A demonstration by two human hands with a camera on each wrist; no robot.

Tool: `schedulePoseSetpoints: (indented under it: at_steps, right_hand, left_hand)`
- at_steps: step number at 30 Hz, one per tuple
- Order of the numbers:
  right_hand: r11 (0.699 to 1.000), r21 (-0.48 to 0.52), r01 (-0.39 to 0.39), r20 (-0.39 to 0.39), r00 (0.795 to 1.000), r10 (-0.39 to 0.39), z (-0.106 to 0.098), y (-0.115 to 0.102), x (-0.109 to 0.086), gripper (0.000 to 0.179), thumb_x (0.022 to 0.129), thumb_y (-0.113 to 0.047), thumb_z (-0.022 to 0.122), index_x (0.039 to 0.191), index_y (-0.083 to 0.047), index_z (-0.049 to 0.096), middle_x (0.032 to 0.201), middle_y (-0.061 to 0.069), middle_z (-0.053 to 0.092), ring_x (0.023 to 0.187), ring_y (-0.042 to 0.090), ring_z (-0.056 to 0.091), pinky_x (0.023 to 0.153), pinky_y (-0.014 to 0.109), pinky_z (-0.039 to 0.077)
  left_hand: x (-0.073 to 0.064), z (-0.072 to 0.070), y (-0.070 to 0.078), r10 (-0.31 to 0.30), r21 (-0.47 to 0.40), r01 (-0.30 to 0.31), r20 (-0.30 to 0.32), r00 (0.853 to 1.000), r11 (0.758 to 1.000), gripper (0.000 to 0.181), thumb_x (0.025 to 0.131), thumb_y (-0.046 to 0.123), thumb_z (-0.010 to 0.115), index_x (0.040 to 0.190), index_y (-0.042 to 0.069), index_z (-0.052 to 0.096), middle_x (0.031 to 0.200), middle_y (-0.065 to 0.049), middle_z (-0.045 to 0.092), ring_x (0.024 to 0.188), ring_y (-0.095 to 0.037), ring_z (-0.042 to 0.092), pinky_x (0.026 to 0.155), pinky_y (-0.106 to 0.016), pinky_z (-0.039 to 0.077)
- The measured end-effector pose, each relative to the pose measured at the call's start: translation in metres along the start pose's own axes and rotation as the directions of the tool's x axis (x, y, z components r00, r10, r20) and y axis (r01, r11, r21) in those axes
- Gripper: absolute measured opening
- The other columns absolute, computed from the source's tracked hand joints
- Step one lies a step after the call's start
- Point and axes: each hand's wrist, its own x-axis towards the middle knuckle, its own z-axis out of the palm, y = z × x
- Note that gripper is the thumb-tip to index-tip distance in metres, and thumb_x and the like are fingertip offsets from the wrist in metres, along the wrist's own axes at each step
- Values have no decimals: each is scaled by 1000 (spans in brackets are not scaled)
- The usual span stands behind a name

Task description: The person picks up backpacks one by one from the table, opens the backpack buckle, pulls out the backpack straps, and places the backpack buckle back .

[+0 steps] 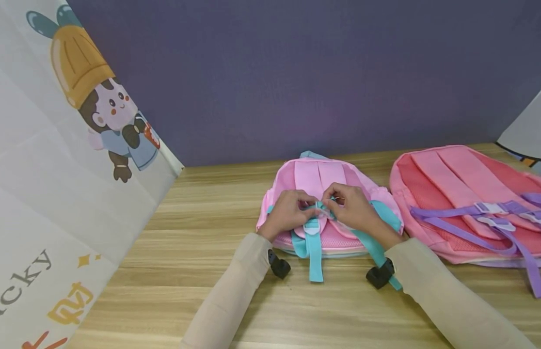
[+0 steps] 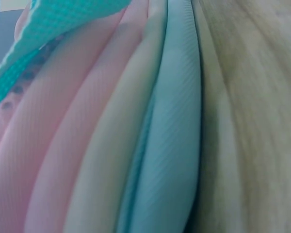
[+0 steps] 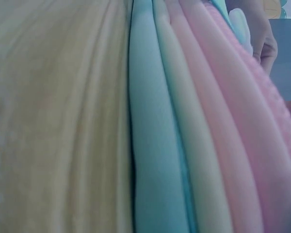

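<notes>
A small pink backpack [image 1: 307,175] lies on the table with its shoulder straps facing up. Over its middle, my left hand [image 1: 290,212] and my right hand [image 1: 351,206] meet, each pinching at teal webbing with a pale plastic buckle [image 1: 325,211] between the fingertips. Fingers partly cover the buckle. Below my left fingers a teal strap [image 1: 315,257] hangs through a white slider [image 1: 311,227]. Another teal strap [image 1: 373,249] runs under my right wrist. The left wrist view has a teal strap [image 2: 63,22] across the backpack's layered pink, cream and blue side [image 2: 169,126].
To the right lies a larger coral-pink backpack [image 1: 453,169] with purple straps [image 1: 453,212] and white buckles, close against the small one. Wood-grain table [image 1: 187,242] surrounds both. A dark panel [image 1: 296,82] stands behind, and a printed white sheet [image 1: 48,160] is at left.
</notes>
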Motion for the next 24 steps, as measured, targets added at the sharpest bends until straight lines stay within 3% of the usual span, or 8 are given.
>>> schedulePoseSetpoints:
  at_steps: [7,14,24]
  right_hand:
    - [998,58,13,10,1000,-14,0,2,0,6,85,0,67,90,-3,64,86,7,64,86,20,61,83,43,54]
    - [998,37,48,95,994,-52,-3,4,1,22,78,-9,77,99,-9,70,95,2,68,91,15,62,90,40,52]
    - [995,20,93,69,993,-95,-1,5,2,5,81,-7,74,85,-8,71,85,1,68,86,15,63,84,43,53]
  left_hand:
    - [-1,0,-1,0,3,0,7,1000,1000,21,80,15,74,99,5,75,82,-5,71,72,-10,59,66,-16,45]
    - [-1,1,-1,-4,1,4,-5,1000,1000,23,82,19,73,101,7,75,81,-3,70,72,-10,59,66,-16,45]
    - [-1,2,-2,12,38,-11,-7,1000,999,18,80,16,73,97,10,76,79,-1,70,71,-9,60,65,-16,44]
